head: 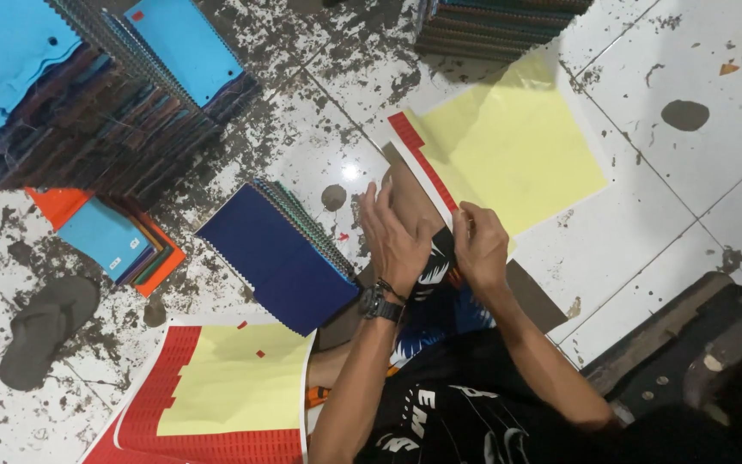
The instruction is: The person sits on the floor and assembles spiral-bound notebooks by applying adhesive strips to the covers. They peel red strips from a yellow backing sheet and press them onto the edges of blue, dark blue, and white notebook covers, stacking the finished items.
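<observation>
Yellow sheet: a large pale yellow sheet [517,150] with a red strip of small stickers along its near edge lies on the floor ahead of the person, its near corner resting over the raised knee.
Left hand: the left hand [397,241] is held up over the knee just beside that red edge, fingers loosely spread and slightly curled; whether they pinch anything cannot be told from here.
Right hand: the right hand [478,241] sits at the sheet's near corner, thumb and fingertips drawn together at the red strip, seemingly nipping a small sticker there.
Wristwatch: a dark wristwatch [380,302] is on the left wrist.
Blue stack: a stack of cloth swatches [281,253] topped in dark blue lies on the floor just left of the left hand.
Second sheet: another yellow sheet bordered in red stickers [216,391] lies near the left elbow.
Small pile: a small pile of light blue and orange swatches [113,236] sits further left.
Tall piles: tall piles of swatches [88,94] topped in bright blue stand at the far left, and one more pile [495,26] stands beyond the yellow sheet.
Sandal: a grey sandal [45,326] lies at the left.
Floor: white tiles [646,206], badly stained with dark patches.
</observation>
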